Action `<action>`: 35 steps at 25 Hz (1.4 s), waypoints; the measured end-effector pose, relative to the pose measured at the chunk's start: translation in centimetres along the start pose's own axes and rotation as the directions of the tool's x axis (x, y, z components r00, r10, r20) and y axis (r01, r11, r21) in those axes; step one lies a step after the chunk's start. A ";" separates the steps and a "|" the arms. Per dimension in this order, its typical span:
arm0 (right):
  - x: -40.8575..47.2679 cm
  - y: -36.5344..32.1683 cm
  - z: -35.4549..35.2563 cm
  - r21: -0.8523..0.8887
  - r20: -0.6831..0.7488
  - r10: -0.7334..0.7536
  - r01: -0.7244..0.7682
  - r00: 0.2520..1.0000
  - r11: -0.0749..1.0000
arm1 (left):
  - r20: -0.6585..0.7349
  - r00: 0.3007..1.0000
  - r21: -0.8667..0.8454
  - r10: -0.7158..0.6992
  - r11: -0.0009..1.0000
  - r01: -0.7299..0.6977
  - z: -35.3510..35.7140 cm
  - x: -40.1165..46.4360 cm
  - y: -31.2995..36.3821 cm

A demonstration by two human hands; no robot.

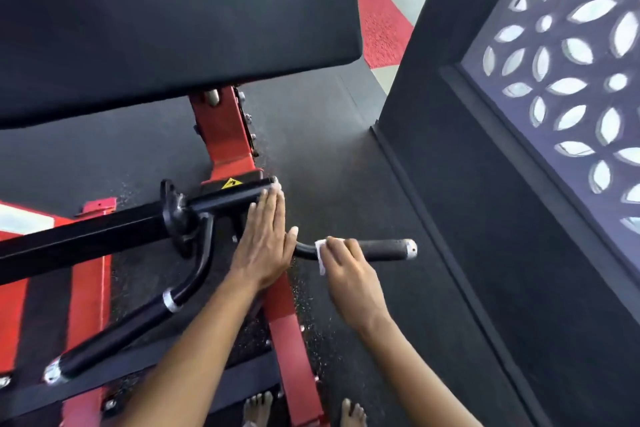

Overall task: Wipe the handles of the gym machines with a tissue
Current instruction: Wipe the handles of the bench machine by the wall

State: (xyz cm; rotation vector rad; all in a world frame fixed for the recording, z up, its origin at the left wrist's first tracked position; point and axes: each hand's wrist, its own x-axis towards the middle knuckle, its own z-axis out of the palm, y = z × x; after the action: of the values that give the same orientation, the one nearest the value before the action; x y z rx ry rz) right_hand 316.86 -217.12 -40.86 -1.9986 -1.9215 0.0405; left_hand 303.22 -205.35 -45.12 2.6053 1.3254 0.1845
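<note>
A black handle (384, 250) with a silver end cap sticks out to the right from the red and black gym machine (221, 142). My right hand (349, 270) grips this handle near its inner bend, with a white tissue (321, 255) wrapped under the fingers. My left hand (265, 239) lies flat, fingers straight, on the black weight peg (225, 196) just left of the handle. A second black handle (114, 336) runs down to the lower left, untouched.
A large black pad (166, 21) overhangs the machine at the top. A dark wall with a patterned window screen (568, 80) stands close on the right. The floor is black rubber matting (325, 135). My bare feet (258, 409) show at the bottom edge.
</note>
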 end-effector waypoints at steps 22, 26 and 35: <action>-0.2 -0.9 1.8 0.155 -0.074 0.245 -0.232 0.967 0.960 | -0.052 0.999 0.004 -0.006 1.000 0.006 0.4 0.1 -0.1; 0.3 0.8 0.5 0.076 -0.051 0.099 -0.095 0.994 0.993 | -0.064 0.998 0.010 -0.003 1.000 0.004 0.5 0.1 -0.1; 3.5 7.1 -1.8 0.022 0.455 0.070 -0.090 0.888 0.996 | -0.064 0.998 -0.043 0.010 0.999 -0.013 0.6 0.0 -0.6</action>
State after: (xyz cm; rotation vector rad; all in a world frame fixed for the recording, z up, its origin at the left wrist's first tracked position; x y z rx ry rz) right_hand 324.43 -214.23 -40.37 -2.1809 -2.0767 0.6187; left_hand 302.88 -205.11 -45.88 2.5918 1.3120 0.2977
